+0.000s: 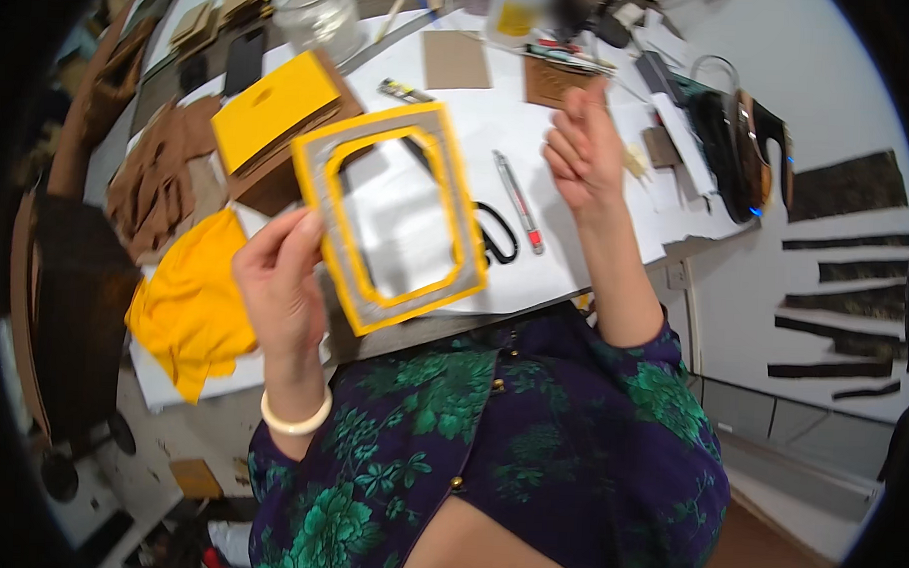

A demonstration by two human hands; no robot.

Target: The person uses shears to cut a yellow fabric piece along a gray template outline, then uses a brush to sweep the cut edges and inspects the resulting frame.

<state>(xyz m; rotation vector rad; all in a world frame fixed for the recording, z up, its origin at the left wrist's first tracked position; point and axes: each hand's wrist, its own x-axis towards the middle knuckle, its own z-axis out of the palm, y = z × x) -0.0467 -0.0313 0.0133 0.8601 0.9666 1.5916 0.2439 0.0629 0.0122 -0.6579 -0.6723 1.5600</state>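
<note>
My left hand (287, 273) grips the lower left edge of a rectangular frame (461, 219), thumb on its face. The frame has a yellow rim, a grey band and a yellow-edged opening with cut corners. It is held tilted above the white-covered table. My right hand (587, 153) is raised on the right, its fingers curled and thumb pressed to them; whether it pinches anything small cannot be made out. Between the hands lie a slim grey-and-red craft knife or pen (518, 201) and black scissor-like handles (514, 244), partly behind the frame.
Left of the frame are a yellow-topped box (278, 108), crumpled yellow leather or cloth (196, 300) and brown material (163, 179). Farther back stand a glass jar (318, 24), a dark phone (244, 61) and a beige card (456, 61). Tools rest on brown leather (557, 85).
</note>
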